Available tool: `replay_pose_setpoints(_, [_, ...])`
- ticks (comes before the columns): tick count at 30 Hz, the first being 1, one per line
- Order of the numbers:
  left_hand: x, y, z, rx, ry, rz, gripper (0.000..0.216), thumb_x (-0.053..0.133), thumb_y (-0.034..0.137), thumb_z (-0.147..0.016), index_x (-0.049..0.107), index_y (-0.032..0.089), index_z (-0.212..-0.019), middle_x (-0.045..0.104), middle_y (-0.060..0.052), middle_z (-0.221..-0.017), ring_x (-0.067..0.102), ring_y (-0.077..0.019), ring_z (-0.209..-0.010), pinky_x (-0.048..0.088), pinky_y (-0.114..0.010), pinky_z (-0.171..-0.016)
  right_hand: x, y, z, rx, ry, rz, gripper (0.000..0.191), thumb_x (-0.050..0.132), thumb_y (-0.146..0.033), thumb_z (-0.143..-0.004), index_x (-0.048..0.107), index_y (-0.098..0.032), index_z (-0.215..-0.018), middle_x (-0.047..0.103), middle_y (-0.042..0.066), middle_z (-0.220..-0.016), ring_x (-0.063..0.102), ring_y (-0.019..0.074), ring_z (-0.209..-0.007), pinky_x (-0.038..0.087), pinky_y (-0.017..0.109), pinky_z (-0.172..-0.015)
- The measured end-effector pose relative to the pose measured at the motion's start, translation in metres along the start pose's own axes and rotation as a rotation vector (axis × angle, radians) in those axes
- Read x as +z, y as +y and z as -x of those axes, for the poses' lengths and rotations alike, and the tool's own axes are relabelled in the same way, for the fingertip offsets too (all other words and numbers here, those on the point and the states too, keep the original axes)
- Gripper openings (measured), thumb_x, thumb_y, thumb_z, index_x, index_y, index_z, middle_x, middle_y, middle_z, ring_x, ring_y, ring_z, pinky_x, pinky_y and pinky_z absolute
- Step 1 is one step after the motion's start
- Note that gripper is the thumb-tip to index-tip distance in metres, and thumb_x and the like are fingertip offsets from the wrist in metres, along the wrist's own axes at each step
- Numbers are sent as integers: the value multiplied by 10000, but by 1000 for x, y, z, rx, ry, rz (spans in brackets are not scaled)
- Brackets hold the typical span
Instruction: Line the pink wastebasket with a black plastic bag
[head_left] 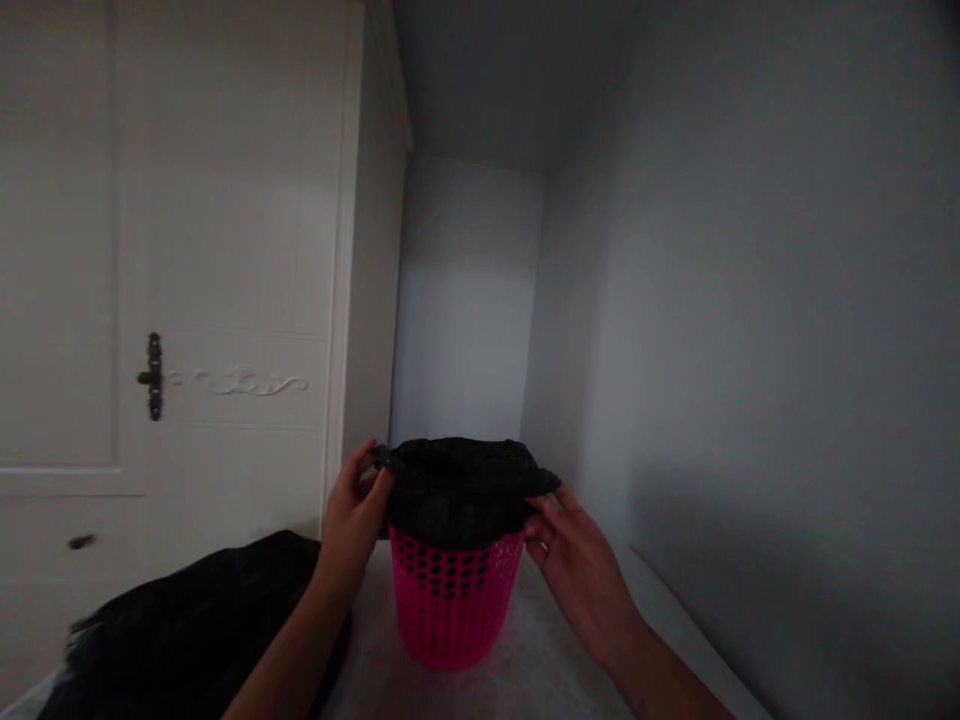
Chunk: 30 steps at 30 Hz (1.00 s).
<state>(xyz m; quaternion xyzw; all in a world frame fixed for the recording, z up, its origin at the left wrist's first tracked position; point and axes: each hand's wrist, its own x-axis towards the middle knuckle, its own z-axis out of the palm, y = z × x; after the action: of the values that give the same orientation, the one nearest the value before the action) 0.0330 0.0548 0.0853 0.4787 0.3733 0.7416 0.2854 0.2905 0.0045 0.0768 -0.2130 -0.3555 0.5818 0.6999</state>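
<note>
A pink perforated plastic bin [455, 600] stands on a pale surface [540, 670] in front of me. A black bin bag [457, 485] lines it, its edge folded down over the rim. My left hand [354, 520] grips the bag's edge at the bin's left rim, fingers curled round it. My right hand [574, 560] pinches the bag's edge at the right rim.
A full black bag [202, 630] lies at the lower left, beside my left forearm. A white wardrobe [187, 250] with a dark handle [153, 376] stands on the left. A grey wall [750, 350] closes the right side, and a narrow recess lies behind the bin.
</note>
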Motion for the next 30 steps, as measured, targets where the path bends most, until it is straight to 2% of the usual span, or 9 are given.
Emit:
replay_pose_setpoints(6, [13,7,-17,14,-88,-55,700,809,431,-781,597,200,-1407,732,-140,-1247,742,-273,-1105,615,-421,-940,3,-16,-19,-31,48,148,485,1006,-360,-601,744,-202,-977,785,11,-903,609,106,-601,522,238,-550])
replay_pose_setpoints(12, [14,9,-24,6,-21,-50,836,826,418,-776,498,212,-1517,603,-198,-1471,701,-297,-1207,579,-479,-1029,3,-30,-39,-41,68,362,559,955,-499,-604,670,-191,-972,813,70,-827,549,99,-502,319,198,-430])
replay_pose_setpoints(16, [15,9,-36,-21,-17,-102,922,826,425,-791,428,184,-1587,554,-240,-1539,625,-346,-1352,495,-523,-1145,-1,-27,-62,-102,54,535,664,855,-565,-712,627,-208,-1224,743,-1,-673,493,118,-460,307,232,-456])
replay_pose_setpoints(19, [19,11,-41,-66,-30,-143,944,825,447,-804,414,136,-1596,569,-267,-1525,562,-360,-1434,414,-526,-1218,-6,-27,-86,-301,-13,757,643,791,-528,-798,637,-216,-1339,619,-59,-597,484,146,-508,363,279,-515])
replay_pose_setpoints(22, [21,12,-39,-9,-120,-138,1080,865,496,-760,341,152,-1639,517,-257,-1592,479,-355,-1512,371,-511,-1252,-14,-30,-111,-563,-42,1039,526,758,-421,-837,706,-227,-1324,617,-14,-762,548,178,-657,499,363,-699])
replay_pose_setpoints(24, [21,10,-40,53,-203,-151,1254,940,467,-653,264,192,-1673,470,-238,-1640,469,-361,-1519,392,-511,-1241,-20,-33,-127,-655,-52,1138,572,747,-356,-820,690,-222,-1373,654,72,-1084,606,192,-780,547,427,-832])
replay_pose_setpoints(26, [21,5,-46,123,-237,-180,1350,986,373,-548,261,217,-1675,458,-219,-1655,495,-368,-1499,401,-519,-1235,-24,-34,-142,-643,-111,1167,703,758,-297,-782,615,-232,-1468,570,132,-1381,646,197,-865,563,466,-907])
replay_pose_setpoints(28, [21,-1,-56,151,-190,-175,1232,968,285,-521,400,217,-1612,526,-194,-1606,552,-362,-1449,409,-517,-1229,-26,-32,-154,-552,-191,1183,873,795,-257,-747,498,-260,-1568,575,139,-1433,656,188,-835,572,479,-913])
replay_pose_setpoints(30, [23,-6,-67,101,-114,-123,895,909,272,-582,617,201,-1425,668,-163,-1453,639,-349,-1345,458,-514,-1188,-23,-27,-164,-451,-237,1197,1033,836,-235,-723,367,-265,-1643,681,112,-1284,640,177,-745,576,486,-894])
